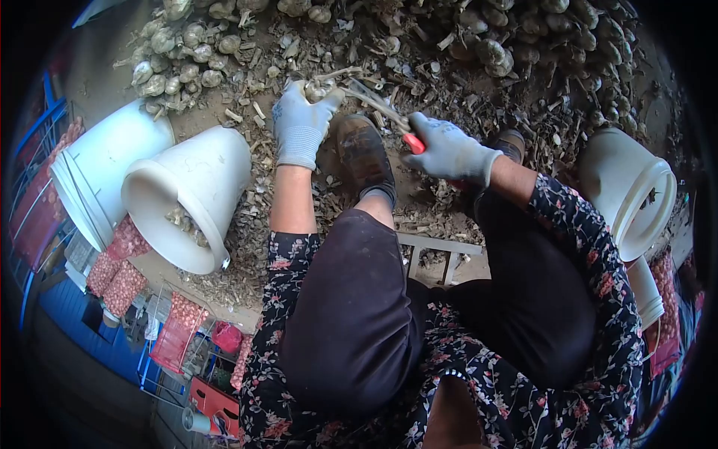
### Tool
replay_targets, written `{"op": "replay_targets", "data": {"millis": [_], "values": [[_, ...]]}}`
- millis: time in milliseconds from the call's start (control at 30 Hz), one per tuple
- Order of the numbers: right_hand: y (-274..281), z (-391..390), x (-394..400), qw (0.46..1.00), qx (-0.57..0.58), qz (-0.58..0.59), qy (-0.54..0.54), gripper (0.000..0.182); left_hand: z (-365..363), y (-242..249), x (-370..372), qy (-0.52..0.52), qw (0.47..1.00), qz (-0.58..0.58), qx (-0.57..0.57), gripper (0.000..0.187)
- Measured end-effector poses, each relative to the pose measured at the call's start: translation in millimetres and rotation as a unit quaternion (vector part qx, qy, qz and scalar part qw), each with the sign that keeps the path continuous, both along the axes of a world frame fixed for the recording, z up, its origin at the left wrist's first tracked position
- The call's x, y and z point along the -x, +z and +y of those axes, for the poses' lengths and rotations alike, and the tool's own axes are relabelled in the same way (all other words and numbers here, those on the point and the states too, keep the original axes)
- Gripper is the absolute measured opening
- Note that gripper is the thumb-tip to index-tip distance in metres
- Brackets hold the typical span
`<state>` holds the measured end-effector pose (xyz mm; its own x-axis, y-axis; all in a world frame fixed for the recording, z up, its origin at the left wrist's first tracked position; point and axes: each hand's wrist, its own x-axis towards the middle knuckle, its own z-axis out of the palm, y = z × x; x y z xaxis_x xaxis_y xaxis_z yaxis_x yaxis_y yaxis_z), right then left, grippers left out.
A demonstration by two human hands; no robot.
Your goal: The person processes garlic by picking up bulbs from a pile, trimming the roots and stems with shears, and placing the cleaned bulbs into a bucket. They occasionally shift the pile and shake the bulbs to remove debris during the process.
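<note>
My left hand [301, 123], in a pale grey work glove, is closed on a garlic bulb [318, 91] with a dry stem. My right hand [452, 152], gloved alike, grips a red-handled pair of shears [413, 143]. Their long grey blades point up and left toward the bulb; whether they touch its stem I cannot make out. Cut stems and dry husks [426, 97] litter the ground beneath both hands. A brown shoe [364, 153] stands between them.
Garlic bulbs are heaped at the far left [183, 56] and far right [553, 30]. Left lies a tipped white bucket [202, 191] with some garlic inside, beside another white bucket [112, 161]. A third bucket [617, 179] lies right. Red net sacks [179, 329] stand behind.
</note>
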<state>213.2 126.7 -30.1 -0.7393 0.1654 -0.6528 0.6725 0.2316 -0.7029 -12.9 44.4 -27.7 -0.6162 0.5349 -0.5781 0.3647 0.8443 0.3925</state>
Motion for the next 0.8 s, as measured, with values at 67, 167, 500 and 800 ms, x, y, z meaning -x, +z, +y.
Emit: {"op": "replay_targets", "data": {"millis": [67, 167, 500, 800], "values": [[2, -3, 11, 0.998, -0.022, 0.054, -0.036, 0.052, 4, 7, -6, -0.080, 0.996, 0.036, 0.019, 0.042], [6, 6, 27, 1.000, -0.018, 0.019, 0.015, 0.054, 9, 22, -17, -0.087, 0.996, 0.011, -0.008, 0.042], [8, 3, -18, 0.968, 0.146, -0.011, -0.202, 0.029, -89, 109, 65, 0.394, 0.807, 0.141, -0.417, 0.021], [3, 19, -6, 0.966, 0.138, -0.081, -0.202, 0.031, -61, 75, 116, -0.026, 0.927, 0.347, -0.136, 0.035]]}}
